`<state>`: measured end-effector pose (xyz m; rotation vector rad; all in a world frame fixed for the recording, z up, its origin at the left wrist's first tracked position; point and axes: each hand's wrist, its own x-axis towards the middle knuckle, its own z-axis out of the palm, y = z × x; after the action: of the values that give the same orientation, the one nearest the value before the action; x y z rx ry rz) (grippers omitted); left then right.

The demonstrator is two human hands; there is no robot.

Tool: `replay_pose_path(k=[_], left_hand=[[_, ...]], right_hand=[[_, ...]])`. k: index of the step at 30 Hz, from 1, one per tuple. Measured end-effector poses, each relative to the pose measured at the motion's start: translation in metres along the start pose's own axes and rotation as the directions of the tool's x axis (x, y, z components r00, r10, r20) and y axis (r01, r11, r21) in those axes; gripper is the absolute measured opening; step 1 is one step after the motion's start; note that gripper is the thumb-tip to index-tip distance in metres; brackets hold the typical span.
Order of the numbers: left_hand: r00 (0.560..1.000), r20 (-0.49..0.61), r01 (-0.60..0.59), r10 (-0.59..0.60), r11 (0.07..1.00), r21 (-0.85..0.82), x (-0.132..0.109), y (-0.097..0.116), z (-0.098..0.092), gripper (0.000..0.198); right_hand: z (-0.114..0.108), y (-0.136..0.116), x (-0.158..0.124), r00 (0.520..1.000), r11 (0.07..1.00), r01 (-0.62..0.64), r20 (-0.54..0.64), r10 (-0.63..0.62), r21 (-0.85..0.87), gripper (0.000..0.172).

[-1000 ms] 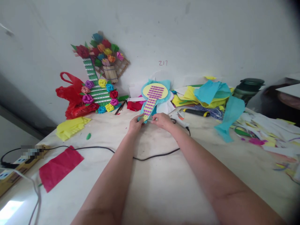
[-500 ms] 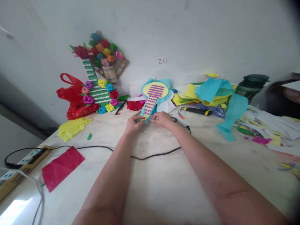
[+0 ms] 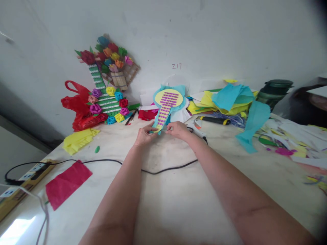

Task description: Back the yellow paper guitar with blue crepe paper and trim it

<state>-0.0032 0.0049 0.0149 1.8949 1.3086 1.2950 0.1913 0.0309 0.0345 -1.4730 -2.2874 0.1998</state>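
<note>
A racket-shaped paper craft (image 3: 164, 110) stands tilted near the wall, its yellow face lined with purple strips and blue crepe paper showing round the edge. My left hand (image 3: 145, 135) is closed on the narrow lower end, thumb and fingers at its left side. Just to the right of that end, my right hand (image 3: 176, 130) is pinched shut. A thin pale bit shows at its fingertips, too small to name. Behind my right hand lies a white tool (image 3: 198, 131) with a black cord, partly hidden by the wrist.
Paper-flower crafts (image 3: 107, 98) and a red plastic bag (image 3: 79, 105) stand at the back left. Crepe paper (image 3: 231, 97), a black-and-yellow cutter (image 3: 214, 120) and a dark jar (image 3: 276, 92) are right. A black cord (image 3: 168, 169) crosses the table from a power strip (image 3: 28, 182).
My left hand and the craft's lower end have shifted very slightly. The right hand keeps its pinch in almost the same spot, and the view has moved a little.
</note>
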Motion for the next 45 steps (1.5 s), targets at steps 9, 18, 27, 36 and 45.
replay_pose_path(k=[9, 18, 27, 36, 45], left_hand=[[1.0, -0.003, -0.029, 0.029, 0.996, 0.088, 0.001, -0.003, 0.0, 0.029], [0.992, -0.054, -0.099, 0.11, 0.978, 0.184, 0.001, -0.002, 0.006, 0.02], [0.992, -0.08, -0.066, 0.093, 0.954, 0.292, 0.006, -0.005, 0.011, 0.013], [0.995, -0.094, 0.001, 0.038, 0.924, 0.381, 0.007, -0.002, 0.011, 0.017], [0.993, -0.113, 0.02, 0.029, 0.911, 0.411, 0.008, -0.004, 0.013, 0.017]], right_hand=[[-0.001, -0.001, -0.001, 1.0, 1.0, -0.001, 0.003, 0.0, 0.006, 0.017], [-0.001, -0.003, -0.001, 1.0, 1.0, -0.003, 0.008, 0.003, 0.0, 0.018], [-0.001, -0.004, -0.001, 1.0, 1.0, -0.013, -0.004, 0.013, 0.009, 0.019], [-0.001, -0.005, 0.0, 0.999, 1.0, -0.019, -0.025, 0.019, 0.021, 0.019], [-0.008, -0.016, -0.004, 0.999, 0.998, -0.036, -0.013, 0.035, -0.055, 0.017]])
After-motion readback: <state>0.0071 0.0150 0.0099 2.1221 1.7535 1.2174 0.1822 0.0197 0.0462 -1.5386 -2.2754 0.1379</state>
